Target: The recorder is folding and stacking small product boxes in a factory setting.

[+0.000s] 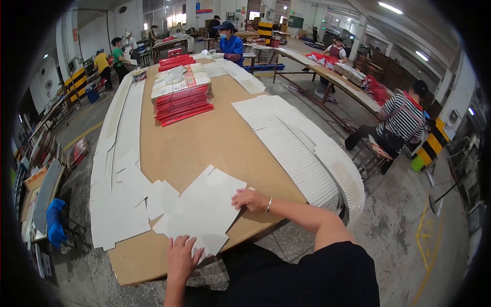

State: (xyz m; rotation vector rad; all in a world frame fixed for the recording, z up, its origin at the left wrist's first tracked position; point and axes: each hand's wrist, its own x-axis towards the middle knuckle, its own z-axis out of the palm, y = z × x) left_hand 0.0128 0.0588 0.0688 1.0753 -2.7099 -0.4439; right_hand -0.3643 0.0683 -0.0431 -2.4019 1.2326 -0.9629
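Observation:
A white die-cut cardboard sheet [204, 204] with angled, notched edges lies at the near end of the table, overlapping other white pieces. My right hand [249, 199], with a bracelet at the wrist, has its fingers curled on the sheet's right edge. Closer to me, my left hand [182, 256] rests on the sheet's lower edge, fingers and thumb apart. To the left, flat white sheets [120, 204] overlap along the table's side. On the right, a long fanned row of white sheets [286, 148] runs to the table's edge.
Red and white flat stacks [183, 97] stand farther up the brown tabletop [179, 140]. Across the table's far end is a person in blue [231, 47]. A person in stripes [404, 117] sits right, beside another long table [337, 77]. A blue cloth [55, 222] hangs at the left.

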